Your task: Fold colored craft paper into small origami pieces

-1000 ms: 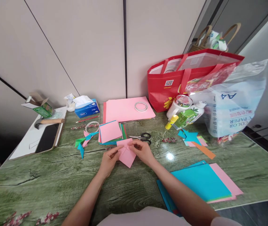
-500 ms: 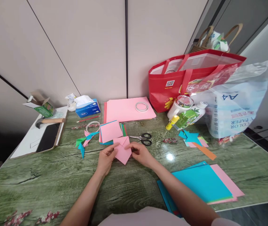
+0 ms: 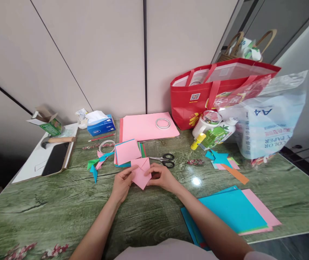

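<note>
A pink folded sheet of paper [image 3: 141, 177] is between my hands, with a diagonal crease and a pointed lower corner. My left hand [image 3: 122, 183] pinches its left edge between thumb and fingers. At the right edge, my right hand [image 3: 162, 177] grips the paper with bent fingers and the thumb below. Just behind lies a stack of small coloured squares [image 3: 127, 151], pink on top. Black-handled scissors [image 3: 167, 160] rest to the right of that stack. Blue, green and pink folded paper pieces [image 3: 98, 164] lie to the left.
Large blue and pink sheets [image 3: 232, 211] lie under my right forearm. Behind are pink sheets [image 3: 143, 126] with a tape roll [image 3: 163, 124], a tissue box [image 3: 101, 125], a glue stick [image 3: 198, 141] and a red bag [image 3: 183, 104]. A hammer [image 3: 59, 139] and phone [image 3: 56, 159] sit left.
The fingers of my right hand have shifted slightly on the pink paper's right edge, the thumb now lower. My left hand keeps its hold.
</note>
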Tool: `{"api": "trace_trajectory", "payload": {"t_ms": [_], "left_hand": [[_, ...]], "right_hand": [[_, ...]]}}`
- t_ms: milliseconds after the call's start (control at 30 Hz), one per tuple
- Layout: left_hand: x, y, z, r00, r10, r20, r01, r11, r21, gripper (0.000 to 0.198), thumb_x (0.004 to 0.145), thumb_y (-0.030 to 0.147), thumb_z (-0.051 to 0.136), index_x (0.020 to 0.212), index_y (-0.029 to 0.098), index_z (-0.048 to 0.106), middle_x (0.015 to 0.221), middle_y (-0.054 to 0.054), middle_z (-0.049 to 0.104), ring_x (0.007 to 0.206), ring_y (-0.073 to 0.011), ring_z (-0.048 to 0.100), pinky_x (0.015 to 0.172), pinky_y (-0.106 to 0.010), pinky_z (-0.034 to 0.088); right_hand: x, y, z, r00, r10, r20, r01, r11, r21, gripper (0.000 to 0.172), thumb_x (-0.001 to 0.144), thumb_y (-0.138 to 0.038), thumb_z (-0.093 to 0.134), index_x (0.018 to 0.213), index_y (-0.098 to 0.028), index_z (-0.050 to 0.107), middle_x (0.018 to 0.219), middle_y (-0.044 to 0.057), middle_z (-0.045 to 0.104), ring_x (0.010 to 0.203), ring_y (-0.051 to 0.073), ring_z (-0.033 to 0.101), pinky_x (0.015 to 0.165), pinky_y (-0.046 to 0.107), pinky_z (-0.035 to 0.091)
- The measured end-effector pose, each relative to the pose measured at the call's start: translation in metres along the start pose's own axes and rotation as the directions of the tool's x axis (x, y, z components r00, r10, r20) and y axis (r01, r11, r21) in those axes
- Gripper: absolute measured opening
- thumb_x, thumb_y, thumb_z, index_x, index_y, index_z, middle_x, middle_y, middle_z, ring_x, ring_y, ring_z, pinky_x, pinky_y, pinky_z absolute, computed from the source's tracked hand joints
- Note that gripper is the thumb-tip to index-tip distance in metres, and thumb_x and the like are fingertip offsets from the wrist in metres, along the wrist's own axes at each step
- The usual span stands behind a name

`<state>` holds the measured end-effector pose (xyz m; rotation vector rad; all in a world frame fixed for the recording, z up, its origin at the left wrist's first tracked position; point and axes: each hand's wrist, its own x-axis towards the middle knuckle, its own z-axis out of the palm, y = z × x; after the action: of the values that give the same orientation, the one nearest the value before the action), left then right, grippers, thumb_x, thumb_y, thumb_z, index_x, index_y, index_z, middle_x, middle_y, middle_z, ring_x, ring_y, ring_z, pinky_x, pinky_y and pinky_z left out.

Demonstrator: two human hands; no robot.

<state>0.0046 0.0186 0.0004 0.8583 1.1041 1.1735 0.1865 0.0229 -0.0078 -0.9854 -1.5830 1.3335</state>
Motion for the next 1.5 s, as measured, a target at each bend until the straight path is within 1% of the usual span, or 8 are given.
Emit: {"api": "trace_trajectory", "payload": {"t_ms": [267,367,567,833,1033,1233,1367,1500], "left_hand": [[-0.002,0.005,0.002,0.996,-0.059,0.071,0.061,0.997,-0.036,0.039,0.054,0.017,0.075,0.093,0.014,0.068,0.09,-0.009,0.069,0.08,-0.0168,0.06,0.069,-0.025,0.047],[-0.002,0.005,0.003,0.996,-0.064,0.061,0.065,0.998,-0.022,0.04,0.052,0.017,0.076,0.092,0.013,0.069,0.087,-0.009,0.07,0.078,-0.0172,0.061,0.07,-0.026,0.048],[-0.002,0.003,0.004,1.0,-0.025,0.014,0.025,1.0,0.009,0.04,0.05,0.016,0.076,0.09,0.014,0.069,0.085,-0.008,0.069,0.075,-0.0167,0.06,0.066,-0.026,0.047],[-0.002,0.0,0.002,1.0,-0.018,0.009,0.018,1.0,-0.023,0.035,0.056,0.02,0.074,0.09,0.015,0.069,0.077,-0.004,0.069,0.063,-0.0104,0.057,0.059,-0.02,0.045],[-0.004,0.004,0.004,0.995,-0.038,0.088,0.04,0.999,-0.013,0.053,0.047,0.015,0.077,0.099,0.014,0.066,0.086,-0.008,0.07,0.08,-0.0196,0.062,0.074,-0.029,0.048],[-0.003,-0.003,0.004,1.0,0.012,0.007,-0.012,0.998,0.06,0.045,0.051,0.018,0.076,0.095,0.015,0.067,0.085,-0.006,0.071,0.073,-0.0169,0.063,0.072,-0.028,0.048],[-0.002,-0.005,0.005,0.998,0.048,-0.034,-0.046,0.998,0.042,0.04,0.051,0.019,0.077,0.091,0.017,0.069,0.082,-0.004,0.071,0.07,-0.0145,0.062,0.07,-0.025,0.048],[-0.002,-0.006,0.006,0.995,0.063,-0.072,-0.059,0.997,0.051,0.037,0.05,0.018,0.077,0.087,0.016,0.071,0.077,-0.003,0.07,0.066,-0.0129,0.06,0.064,-0.023,0.047]], "right_hand": [[0.0,0.002,0.001,0.999,-0.018,0.027,0.017,0.999,0.033,0.025,0.058,-0.033,0.073,0.079,-0.021,0.069,0.087,0.003,0.053,0.075,0.014,0.053,0.057,0.022,0.042],[-0.001,0.002,0.001,0.998,-0.045,0.043,0.045,0.999,0.001,0.025,0.059,-0.034,0.073,0.081,-0.023,0.07,0.087,0.003,0.054,0.075,0.014,0.053,0.056,0.022,0.042],[0.0,0.0,0.001,0.999,-0.028,-0.018,0.027,0.998,-0.05,0.023,0.057,-0.034,0.074,0.076,-0.02,0.07,0.075,0.002,0.059,0.068,0.014,0.054,0.057,0.023,0.041],[0.002,0.0,0.007,0.99,0.091,-0.112,-0.074,0.986,0.148,0.02,0.064,-0.035,0.067,0.066,-0.015,0.063,0.064,0.0,0.058,0.052,0.01,0.053,0.052,0.023,0.045],[0.002,-0.001,0.007,0.978,0.143,-0.153,-0.116,0.978,0.174,0.021,0.062,-0.035,0.068,0.065,-0.015,0.063,0.057,0.0,0.061,0.052,0.011,0.055,0.053,0.024,0.046],[0.002,0.002,0.011,0.964,0.163,-0.208,-0.118,0.97,0.214,0.022,0.058,-0.035,0.071,0.064,-0.015,0.063,0.056,0.001,0.063,0.051,0.012,0.056,0.052,0.025,0.047],[0.002,0.004,0.012,0.958,0.205,-0.202,-0.141,0.946,0.291,0.023,0.056,-0.035,0.073,0.064,-0.016,0.062,0.055,0.0,0.063,0.049,0.012,0.057,0.053,0.026,0.049],[0.002,0.001,0.012,0.956,0.221,-0.194,-0.159,0.944,0.29,0.022,0.055,-0.034,0.073,0.059,-0.015,0.062,0.054,0.001,0.063,0.048,0.012,0.056,0.053,0.026,0.05]]}}
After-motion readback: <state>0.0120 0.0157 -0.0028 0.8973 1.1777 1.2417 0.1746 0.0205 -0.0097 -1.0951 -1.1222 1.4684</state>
